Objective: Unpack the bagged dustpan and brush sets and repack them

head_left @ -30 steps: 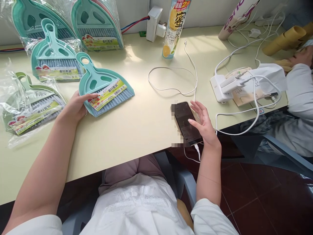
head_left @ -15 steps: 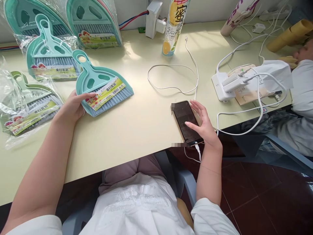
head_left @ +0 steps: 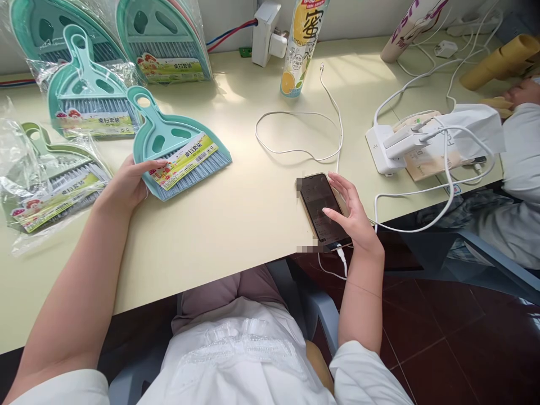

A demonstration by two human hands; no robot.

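My left hand point(head_left: 131, 183) is closed on the lower left edge of a turquoise dustpan and brush set point(head_left: 171, 132), its thumb lying over the printed card label. The set's blue-grey bristles point to the lower right. At the table's front edge lies a dark-screened phone point(head_left: 323, 205) with a white charging plug point(head_left: 341, 254) in its lower end. My right hand point(head_left: 352, 216) is over the phone's right side, fingers stretched out and apart, thumb above or on the screen; I cannot tell if it touches.
Plastic-wrapped dustpan sets point(head_left: 95, 95) stand at the left, including a green one point(head_left: 59, 180). A lemon drink bottle point(head_left: 301, 50) and a white looped cable point(head_left: 264, 118) are behind the phone. A power strip point(head_left: 382, 149) with cables lies right. Another person's sleeve point(head_left: 523, 152) shows at far right.
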